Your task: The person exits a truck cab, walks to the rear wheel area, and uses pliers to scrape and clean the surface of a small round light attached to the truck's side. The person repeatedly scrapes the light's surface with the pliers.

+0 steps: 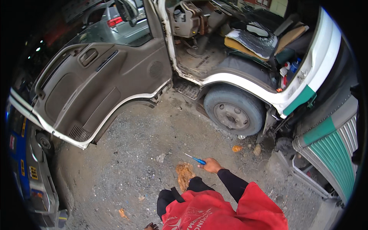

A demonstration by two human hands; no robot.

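My right hand (pixel 210 165) is closed around a blue-handled screwdriver (pixel 197 159), its thin shaft pointing up and left above the gravel. A crumpled orange-brown piece of paper or cloth (pixel 183 171) lies on the ground beside my knee. At the lower edge, only the dark fingers of my left hand (pixel 151 226) show, slightly apart, below my red shirt. In front of me a white truck cab stands with its door (pixel 107 88) swung open. Its worn seat (pixel 249 42), floor (pixel 203 61) and front wheel (pixel 232 115) show; blue and red items lie beside the seat.
A blue vehicle (pixel 23 161) with yellow stickers stands close on the left. A silver car (pixel 132 27) shows through the door window. At right are a curved green and grey body panel (pixel 329 153) and a metal frame. The step (pixel 186 88) hangs below the door opening.
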